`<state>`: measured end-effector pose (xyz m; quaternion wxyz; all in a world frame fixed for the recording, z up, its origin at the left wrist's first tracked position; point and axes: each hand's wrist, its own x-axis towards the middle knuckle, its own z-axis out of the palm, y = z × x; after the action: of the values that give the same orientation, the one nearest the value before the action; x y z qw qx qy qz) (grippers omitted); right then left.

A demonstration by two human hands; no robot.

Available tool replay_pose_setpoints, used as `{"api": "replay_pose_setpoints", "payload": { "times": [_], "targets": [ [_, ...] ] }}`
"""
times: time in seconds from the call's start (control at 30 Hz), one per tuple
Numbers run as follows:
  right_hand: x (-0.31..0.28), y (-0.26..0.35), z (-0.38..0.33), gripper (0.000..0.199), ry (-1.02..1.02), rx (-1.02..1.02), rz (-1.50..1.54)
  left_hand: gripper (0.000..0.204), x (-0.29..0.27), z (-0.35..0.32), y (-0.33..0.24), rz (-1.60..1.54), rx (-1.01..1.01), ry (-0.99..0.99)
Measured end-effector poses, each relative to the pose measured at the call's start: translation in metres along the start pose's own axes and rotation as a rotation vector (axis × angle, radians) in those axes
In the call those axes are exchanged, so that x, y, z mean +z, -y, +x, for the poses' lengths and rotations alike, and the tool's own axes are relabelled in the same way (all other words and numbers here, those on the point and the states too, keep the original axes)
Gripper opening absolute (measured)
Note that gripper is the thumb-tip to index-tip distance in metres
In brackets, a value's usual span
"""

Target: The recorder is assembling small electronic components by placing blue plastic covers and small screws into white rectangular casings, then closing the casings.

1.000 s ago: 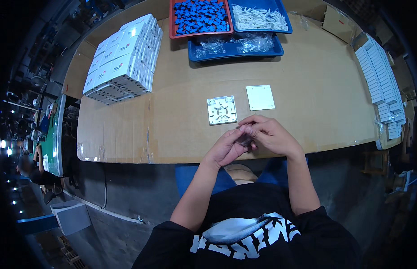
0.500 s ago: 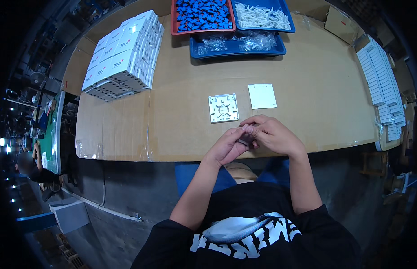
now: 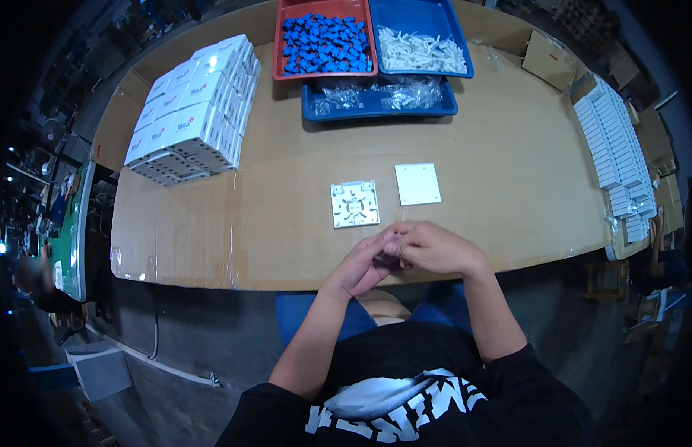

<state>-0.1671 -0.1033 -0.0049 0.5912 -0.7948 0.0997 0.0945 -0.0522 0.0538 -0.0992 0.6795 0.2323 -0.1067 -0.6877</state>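
Note:
My left hand (image 3: 362, 268) and my right hand (image 3: 437, 250) meet just over the front edge of the table. Fingertips and thumbs are pressed together, closed on something small that the fingers hide. Just beyond them lies a square white plastic box base (image 3: 355, 204), its inner side up, showing curved guides and clips. To its right rests a flat square white cover (image 3: 418, 184) with small holes near its corners. Neither hand touches these two pieces.
At the back stand a red tray (image 3: 327, 72) of small blue parts and a blue tray (image 3: 465, 56) of white sticks, above another blue tray (image 3: 376, 114) with clear plastic bags. White boxes (image 3: 189, 112) are stacked left; more white boxes (image 3: 614, 149) stand right.
The view has shifted, so the table and everything on it sit lower and slightly left. My hands stay together, with fingers moving slightly against each other.

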Motion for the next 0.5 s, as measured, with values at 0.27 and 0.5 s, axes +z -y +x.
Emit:
{"api": "replay_pose_setpoints", "payload": {
  "times": [0.27,0.5],
  "targets": [
    [-0.074,0.000,0.020,0.032,-0.059,-0.118,-0.009,0.055,0.001,0.002,-0.004,-0.050,-0.041,0.050],
    [-0.236,-0.040,0.099,0.020,-0.725,-0.202,-0.193,0.061,0.000,0.006,-0.004,-0.082,-0.055,0.069]
  ]
}}
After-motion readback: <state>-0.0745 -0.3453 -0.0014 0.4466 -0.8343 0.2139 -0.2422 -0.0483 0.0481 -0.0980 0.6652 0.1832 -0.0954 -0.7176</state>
